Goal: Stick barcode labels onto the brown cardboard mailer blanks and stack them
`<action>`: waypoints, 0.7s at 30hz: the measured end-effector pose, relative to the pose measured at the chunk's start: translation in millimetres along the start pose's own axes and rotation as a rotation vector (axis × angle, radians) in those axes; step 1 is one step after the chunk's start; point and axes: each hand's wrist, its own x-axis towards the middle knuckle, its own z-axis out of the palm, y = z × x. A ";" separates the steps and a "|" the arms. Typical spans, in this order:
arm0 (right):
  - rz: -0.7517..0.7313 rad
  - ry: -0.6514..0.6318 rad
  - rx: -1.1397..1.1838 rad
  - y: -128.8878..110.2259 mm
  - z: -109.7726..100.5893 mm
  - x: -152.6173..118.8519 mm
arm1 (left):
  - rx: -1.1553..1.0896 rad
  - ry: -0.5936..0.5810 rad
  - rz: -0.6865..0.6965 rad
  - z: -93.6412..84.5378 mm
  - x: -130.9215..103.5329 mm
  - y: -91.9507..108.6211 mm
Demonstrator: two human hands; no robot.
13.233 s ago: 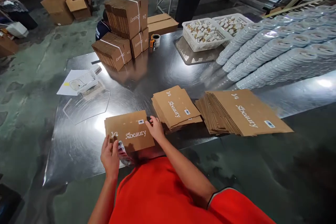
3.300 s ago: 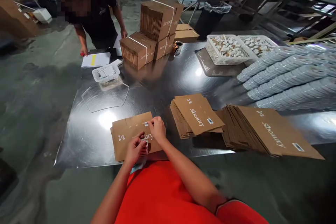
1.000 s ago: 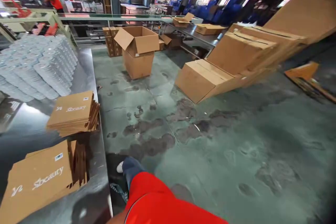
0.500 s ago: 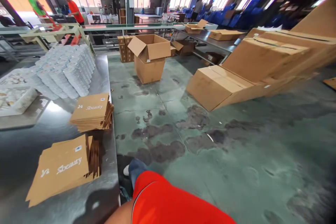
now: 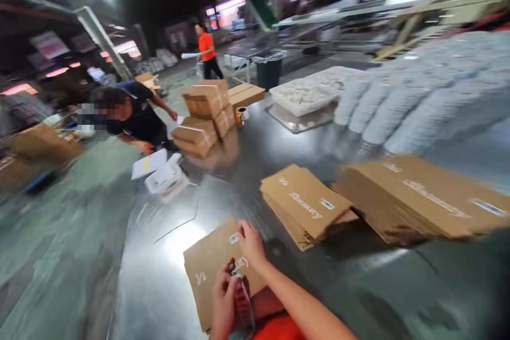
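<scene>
A stack of flat brown cardboard pieces (image 5: 211, 255) with white lettering lies on the metal table in front of me. My left hand (image 5: 223, 292) is closed around a shiny, see-through reddish thing (image 5: 244, 305), perhaps a roll or strip; blur hides its kind. On the stack's top piece, beside a small white label (image 5: 234, 238), rest the bent, close-together fingers of my right hand (image 5: 251, 241). Whether they pinch anything is too blurred to see. To the right are a second cardboard stack (image 5: 303, 202) and a larger, blurred stack (image 5: 422, 196).
White stacked rolls or cups (image 5: 430, 90) fill the table's right side, near white trays (image 5: 306, 95). Taped cartons (image 5: 205, 98) stand at the far end. A co-worker in dark clothes (image 5: 139, 117) leans over papers (image 5: 149, 163); another person in orange (image 5: 206, 48) stands farther back.
My view has swung left, from the floor and open cartons to the table. Both hands have come into view, over a cardboard stack.
</scene>
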 end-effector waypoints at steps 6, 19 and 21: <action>0.042 -0.128 0.063 27.5 -0.6 7.0 | -0.146 0.131 0.052 3.7 -8.9 8.3; -0.138 -0.268 -0.369 28.0 -13.2 -24.9 | -0.017 0.528 -0.127 -44.3 -17.5 -14.1; -0.140 -0.239 -0.351 21.3 -14.4 -29.5 | -0.012 0.549 -0.121 -39.3 -15.7 -15.7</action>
